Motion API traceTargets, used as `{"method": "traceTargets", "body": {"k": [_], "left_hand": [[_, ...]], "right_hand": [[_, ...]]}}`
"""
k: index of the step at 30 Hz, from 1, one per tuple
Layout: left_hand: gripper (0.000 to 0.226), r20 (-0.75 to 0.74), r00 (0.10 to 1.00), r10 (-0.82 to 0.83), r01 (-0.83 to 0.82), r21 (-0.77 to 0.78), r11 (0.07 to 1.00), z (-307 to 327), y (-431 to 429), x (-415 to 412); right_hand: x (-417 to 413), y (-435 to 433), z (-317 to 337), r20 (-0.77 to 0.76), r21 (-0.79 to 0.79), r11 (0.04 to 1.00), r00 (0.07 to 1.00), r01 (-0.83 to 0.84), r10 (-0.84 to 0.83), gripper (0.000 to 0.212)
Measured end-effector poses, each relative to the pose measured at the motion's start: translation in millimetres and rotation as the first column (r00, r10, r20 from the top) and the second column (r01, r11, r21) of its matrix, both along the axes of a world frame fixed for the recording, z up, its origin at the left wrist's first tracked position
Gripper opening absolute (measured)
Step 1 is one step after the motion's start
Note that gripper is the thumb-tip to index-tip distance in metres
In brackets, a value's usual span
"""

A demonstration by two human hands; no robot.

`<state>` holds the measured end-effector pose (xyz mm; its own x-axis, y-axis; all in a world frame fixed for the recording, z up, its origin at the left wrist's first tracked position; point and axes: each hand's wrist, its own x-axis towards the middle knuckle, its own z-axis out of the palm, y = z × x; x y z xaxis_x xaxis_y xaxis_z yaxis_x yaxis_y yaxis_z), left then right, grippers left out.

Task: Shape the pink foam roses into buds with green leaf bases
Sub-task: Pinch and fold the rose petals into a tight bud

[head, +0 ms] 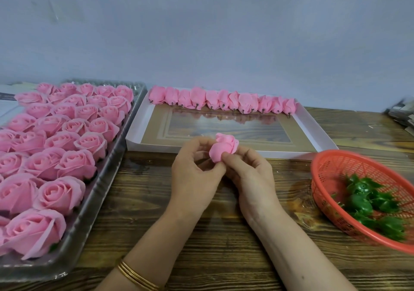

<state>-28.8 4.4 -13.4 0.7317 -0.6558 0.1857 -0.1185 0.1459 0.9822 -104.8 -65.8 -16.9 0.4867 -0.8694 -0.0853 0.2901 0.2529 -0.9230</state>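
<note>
Rose (224, 148): pink foam, held above your wooden table (219, 234), in front of the white box (154, 147). Your left hand (195, 167) and right hand (248, 174) both pinch its lower part, fingers curled round it. Open roses (76, 163): rows in the clear tray (107, 178), left. Finished buds (224, 100): one row along the box's far edge. Green leaf bases (369, 201): in the red basket (336, 154), right.
</note>
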Motion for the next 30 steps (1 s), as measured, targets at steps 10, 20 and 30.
{"method": "traceTargets", "body": {"k": [10,20,30], "left_hand": [[0.043,-0.206,0.977,-0.049,0.043,-0.034,0.999,-1,-2,7],[0.066,-0.347,0.893,-0.286,0.278,-0.074,0.958,0,-9,10],[0.039,-0.392,0.848,-0.357,0.363,-0.062,0.930,4,-7,14]], "right_hand": [[-1,-3,-2,0.003,-0.047,0.999,1.000,-0.027,0.027,0.024],[-3,-3,1,0.126,-0.001,0.987,0.979,-0.159,0.158,0.054],[-8,-7,5,0.180,0.075,0.953,0.944,-0.293,0.276,0.036]]}}
